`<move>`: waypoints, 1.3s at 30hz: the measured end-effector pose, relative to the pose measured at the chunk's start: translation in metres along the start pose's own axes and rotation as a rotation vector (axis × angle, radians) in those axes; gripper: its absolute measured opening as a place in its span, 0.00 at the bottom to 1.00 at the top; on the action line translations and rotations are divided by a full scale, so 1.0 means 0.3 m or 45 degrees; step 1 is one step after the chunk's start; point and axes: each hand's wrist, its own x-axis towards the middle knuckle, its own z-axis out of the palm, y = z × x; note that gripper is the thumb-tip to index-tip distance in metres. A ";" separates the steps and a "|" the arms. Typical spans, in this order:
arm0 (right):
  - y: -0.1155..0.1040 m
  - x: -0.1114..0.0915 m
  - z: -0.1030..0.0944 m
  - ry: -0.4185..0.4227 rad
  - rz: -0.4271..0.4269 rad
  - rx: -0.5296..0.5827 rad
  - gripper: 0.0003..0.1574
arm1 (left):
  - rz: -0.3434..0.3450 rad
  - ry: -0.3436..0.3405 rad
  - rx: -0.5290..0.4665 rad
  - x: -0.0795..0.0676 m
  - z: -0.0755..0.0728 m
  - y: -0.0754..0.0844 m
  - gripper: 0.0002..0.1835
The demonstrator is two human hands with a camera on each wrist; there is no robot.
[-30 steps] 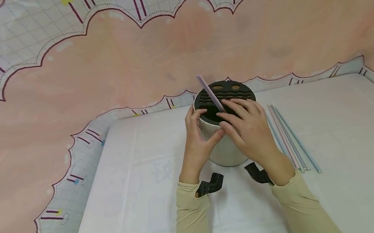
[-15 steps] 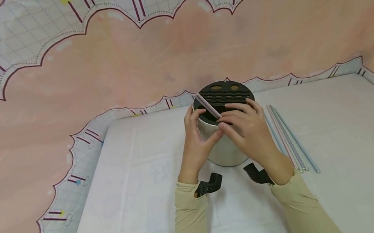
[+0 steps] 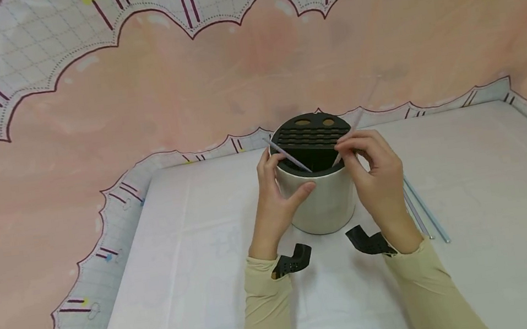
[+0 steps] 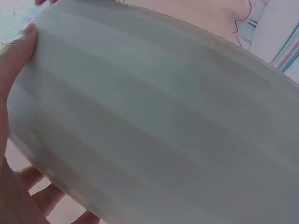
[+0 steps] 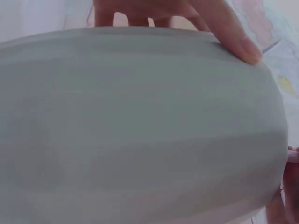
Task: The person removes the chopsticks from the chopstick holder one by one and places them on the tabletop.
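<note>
A white round holder [image 3: 322, 204] with a black slotted top [image 3: 311, 130] stands upright on the table. My left hand [image 3: 273, 202] grips its left side, thumb across the front and fingers round the far side, as the left wrist view also shows on its white wall [image 4: 154, 112]. At the right of the top's large front opening, my right hand [image 3: 378, 182] pinches a thin pale pink stick [image 3: 355, 121]; it slants up to the right with its lower end in the opening. A light purple stick [image 3: 287, 155] leans left in the same opening, unheld.
Several thin sticks [image 3: 426, 209] lie on the white-covered table [image 3: 501, 222] right of the holder, partly hidden by my right hand and wrist. A peach patterned cloth [image 3: 160, 100] hangs behind the table.
The sticks held close together by my right hand went lower into the holder, then came apart. One leans left, released; my right hand has moved right with the pink one. The left hand stays put.
</note>
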 end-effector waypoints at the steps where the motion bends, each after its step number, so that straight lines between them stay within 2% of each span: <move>1: -0.010 0.003 -0.004 0.026 0.012 0.059 0.05 | 0.003 0.000 -0.003 0.000 0.000 0.000 0.37; 5: -0.043 0.014 -0.020 0.144 0.047 0.238 0.03 | -0.005 -0.002 -0.008 -0.001 0.000 0.001 0.35; 11: -0.044 0.030 -0.059 0.343 0.117 0.423 0.06 | -0.023 -0.011 -0.020 -0.006 -0.003 0.005 0.35; 18: 0.009 0.051 -0.125 0.510 0.218 0.720 0.08 | -0.054 -0.023 -0.024 -0.010 -0.010 0.018 0.36; 23: 0.047 0.063 -0.178 0.680 0.207 0.980 0.13 | -0.089 -0.040 -0.026 -0.016 -0.014 0.028 0.36; 25: 0.055 0.069 -0.194 0.713 0.188 1.018 0.15 | -0.093 -0.041 -0.023 -0.018 -0.015 0.031 0.36; 29: 0.072 0.071 -0.216 0.657 0.211 0.967 0.16 | -0.080 -0.034 -0.026 -0.019 -0.012 0.029 0.35; 32: 0.085 0.062 -0.229 0.528 0.315 0.797 0.17 | -0.074 -0.030 -0.025 -0.018 -0.009 0.025 0.35; 34: 0.097 0.053 -0.237 0.416 0.399 0.619 0.17 | -0.071 -0.027 -0.021 -0.018 -0.008 0.024 0.36; 39: 0.134 0.032 -0.246 0.072 0.507 -0.028 0.19 | -0.060 -0.022 -0.006 -0.019 -0.003 0.022 0.36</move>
